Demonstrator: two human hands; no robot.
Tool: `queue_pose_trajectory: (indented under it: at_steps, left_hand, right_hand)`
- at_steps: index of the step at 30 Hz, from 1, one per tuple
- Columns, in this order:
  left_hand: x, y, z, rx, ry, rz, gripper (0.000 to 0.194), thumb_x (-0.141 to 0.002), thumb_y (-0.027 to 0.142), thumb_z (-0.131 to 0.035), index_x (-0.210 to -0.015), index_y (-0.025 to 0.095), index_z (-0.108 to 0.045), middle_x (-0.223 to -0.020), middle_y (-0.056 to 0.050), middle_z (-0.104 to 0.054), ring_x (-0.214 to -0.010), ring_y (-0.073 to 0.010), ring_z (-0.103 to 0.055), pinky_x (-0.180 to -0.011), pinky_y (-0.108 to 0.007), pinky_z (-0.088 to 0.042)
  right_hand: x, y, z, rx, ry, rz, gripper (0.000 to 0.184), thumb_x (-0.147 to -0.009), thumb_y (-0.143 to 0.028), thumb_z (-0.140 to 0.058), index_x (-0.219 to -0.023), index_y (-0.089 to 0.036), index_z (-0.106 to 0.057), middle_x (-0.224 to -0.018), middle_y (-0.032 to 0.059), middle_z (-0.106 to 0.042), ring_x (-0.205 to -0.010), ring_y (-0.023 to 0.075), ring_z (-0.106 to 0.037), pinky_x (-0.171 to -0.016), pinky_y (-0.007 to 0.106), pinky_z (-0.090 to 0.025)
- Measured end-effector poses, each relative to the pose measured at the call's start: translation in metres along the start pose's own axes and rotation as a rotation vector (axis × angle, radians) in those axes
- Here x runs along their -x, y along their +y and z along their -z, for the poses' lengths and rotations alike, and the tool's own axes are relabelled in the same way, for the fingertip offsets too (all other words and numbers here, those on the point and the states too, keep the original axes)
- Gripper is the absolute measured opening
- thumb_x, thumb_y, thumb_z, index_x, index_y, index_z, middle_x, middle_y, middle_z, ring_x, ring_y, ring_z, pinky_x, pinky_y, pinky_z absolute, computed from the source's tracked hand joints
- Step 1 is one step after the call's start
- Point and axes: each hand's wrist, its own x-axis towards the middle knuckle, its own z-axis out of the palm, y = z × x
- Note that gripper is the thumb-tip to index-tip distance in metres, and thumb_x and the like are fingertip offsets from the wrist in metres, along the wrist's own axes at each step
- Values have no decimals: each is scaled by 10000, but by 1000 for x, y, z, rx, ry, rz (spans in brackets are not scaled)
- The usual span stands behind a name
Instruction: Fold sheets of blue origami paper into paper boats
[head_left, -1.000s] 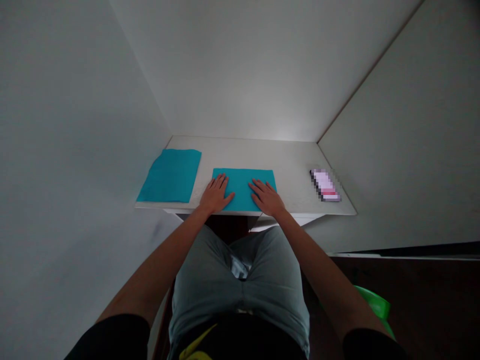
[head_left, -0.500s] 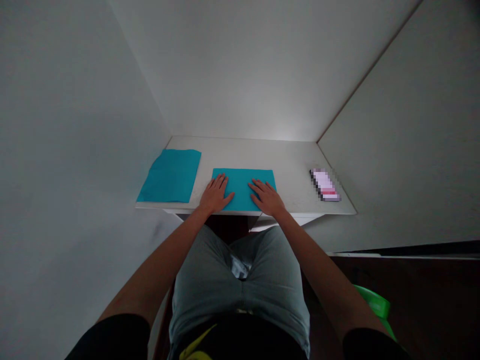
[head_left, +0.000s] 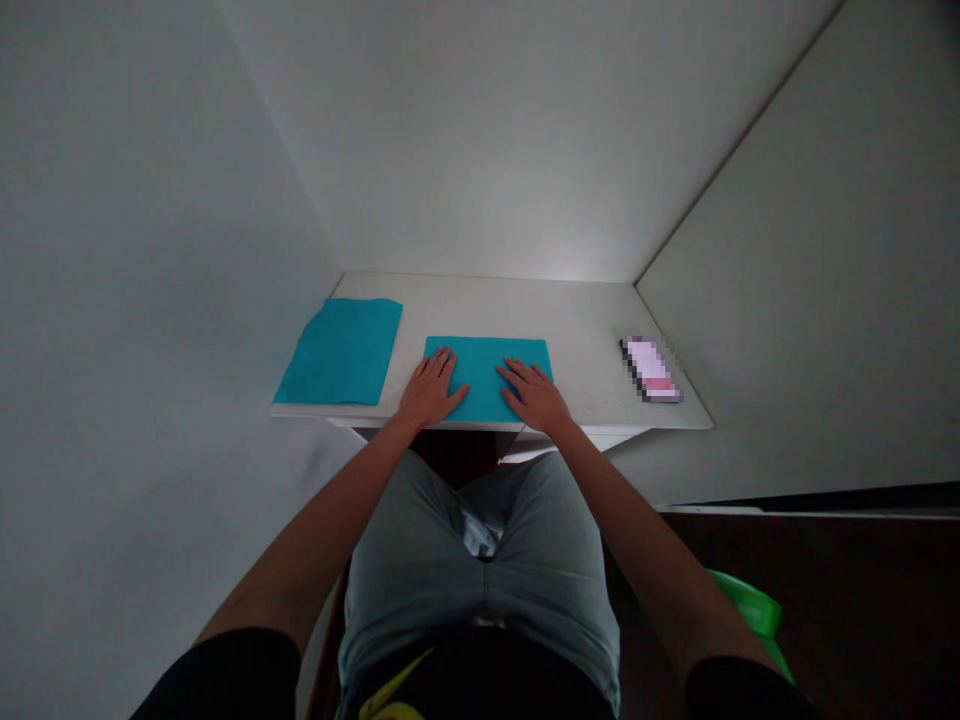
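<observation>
Seen from above, a person's two bare hands lie palm down on a small teal sheet at the near edge of a white table. The left hand covers the sheet's left side, fingers extended and thumb pointing inward; the right hand rests on its right side, fingers slightly spread. Both are flat and grip nothing. Left of them, well apart from the hands, lies a larger teal piece. Near the table's right edge sits a phone, its screen pixelated. Below right, a green object is partly hidden by the forearm.
</observation>
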Motion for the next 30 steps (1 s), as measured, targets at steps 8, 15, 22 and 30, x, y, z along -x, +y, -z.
queue_pose_trajectory:
  at_steps: [8,15,22,30]
  left_hand:
    - [0,-2,-5,10,46,-12,771,-1105,555,-429,-1729,103,-391,-1839,-154,-316,-1727,-304,-278,-1425,-487,-232]
    - [0,-1,-2,-2,22,-11,797,-1114,563,-401,-1733,61,-371,-1846,-162,-290,-1733,-309,-257,-1429,-478,-215]
    - [0,0,0,3,13,0,788,-1109,548,-411,-1739,76,-363,-1845,-157,-298,-1733,-305,-259,-1432,-476,-209]
    - [0,0,0,26,17,-8,790,-1110,564,-396,-1733,78,-375,-1841,-171,-298,-1732,-320,-260,-1428,-513,-228]
  right_hand:
    - [0,3,-4,-4,16,6,583,-1151,-450,-445,-1691,-243,-516,-1792,89,-426,-1669,312,-415,-1401,606,-283]
    - [-1,-1,1,12,-15,-14,593,-1145,-439,-459,-1695,-224,-513,-1798,96,-412,-1679,307,-396,-1413,584,-263]
    - [0,-3,3,10,-26,-21,597,-1148,-448,-436,-1699,-229,-506,-1804,90,-400,-1684,296,-386,-1417,579,-252]
    - [0,-4,4,6,-14,-20,594,-1152,-450,-421,-1691,-217,-513,-1799,94,-411,-1680,294,-394,-1411,582,-261]
